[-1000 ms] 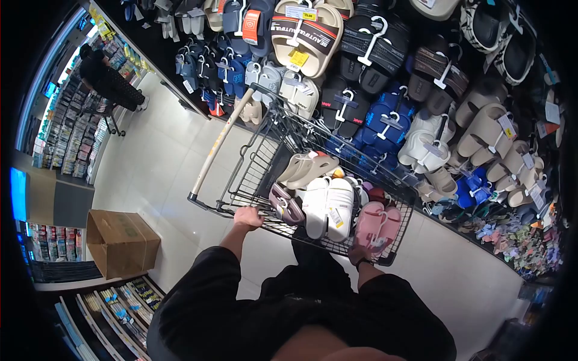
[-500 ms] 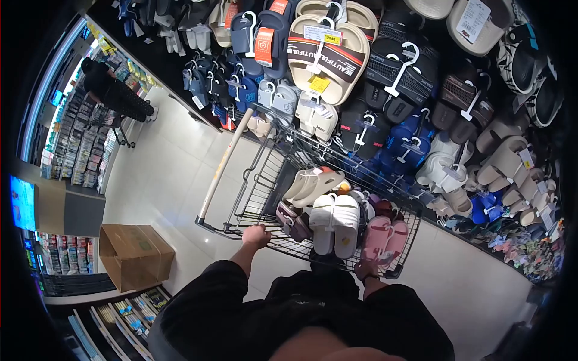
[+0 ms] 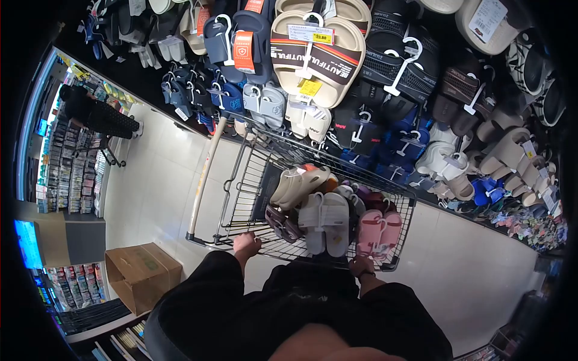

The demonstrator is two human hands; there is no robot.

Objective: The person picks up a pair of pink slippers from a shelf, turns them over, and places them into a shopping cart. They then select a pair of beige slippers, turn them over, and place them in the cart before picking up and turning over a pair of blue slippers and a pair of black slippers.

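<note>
A wire shopping cart (image 3: 241,224) stands sideways in front of me, its pale push handle (image 3: 206,171) at the left. My left hand (image 3: 245,245) is closed around the cart's near rim. Farther right along that side, my right hand (image 3: 362,265) is closed on the rim by the front corner, its fingers partly hidden. Inside the basket lie white slides (image 3: 325,219), pink slides (image 3: 379,230), beige clogs (image 3: 299,185) and dark purplish slippers (image 3: 283,222). Behind these, more footwear is partly covered.
A wall display of hanging slippers (image 3: 316,54) runs along the cart's far side. On the floor at left sits an open cardboard box (image 3: 143,274). Another person (image 3: 96,114) stands with a cart by the packed shelves (image 3: 69,162). Pale floor tiles (image 3: 463,271) extend to the right.
The view has shifted slightly, so the box, shelves and other person appear lower. Cart and hands sit a little farther left in view. Both hands keep their grip on the rim.
</note>
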